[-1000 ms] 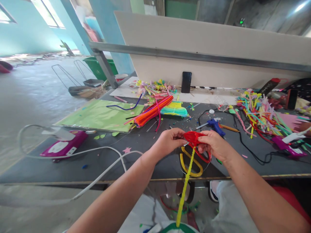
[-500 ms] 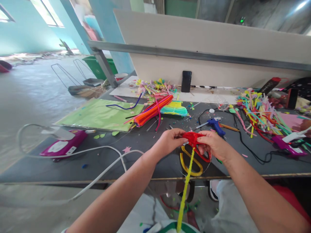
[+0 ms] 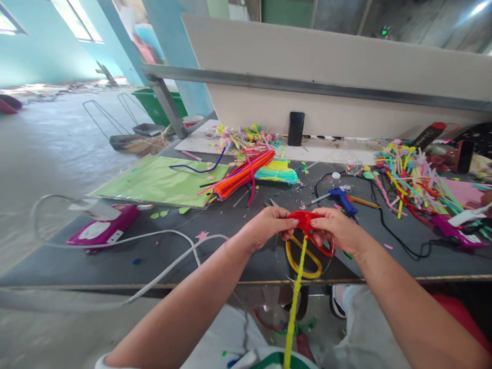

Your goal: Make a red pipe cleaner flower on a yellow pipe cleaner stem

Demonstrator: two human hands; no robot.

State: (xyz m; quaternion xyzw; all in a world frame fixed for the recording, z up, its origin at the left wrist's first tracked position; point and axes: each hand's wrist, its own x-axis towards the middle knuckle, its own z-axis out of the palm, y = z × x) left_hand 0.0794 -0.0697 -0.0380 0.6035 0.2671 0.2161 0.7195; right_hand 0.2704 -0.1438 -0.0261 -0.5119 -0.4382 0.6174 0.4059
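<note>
Both hands pinch a red fuzzy pipe-cleaner flower (image 3: 304, 220) just above the table's front edge. My left hand (image 3: 272, 224) grips its left side between thumb and fingers. On the opposite side, my right hand (image 3: 332, 229) has thumb and fingertips closed on it. A yellow-green pipe-cleaner stem (image 3: 296, 302) runs from the flower's centre down toward my lap. Beneath the hands lie scissors with one yellow handle loop (image 3: 307, 273) and one red loop; their blades are partly covered by my left hand.
A blue glue gun (image 3: 343, 200) lies beyond my right hand. Orange-red pipe cleaners (image 3: 244, 177) lie bundled beside a yellow and teal bundle (image 3: 277, 173). A black phone (image 3: 295, 129) leans on the back board. Purple boxes (image 3: 103, 225) with white cables sit left and right.
The fingers of my left hand have shifted slightly on the red flower, and more of the scissor blades shows. Both hands keep their hold; the camera view has moved a little.
</note>
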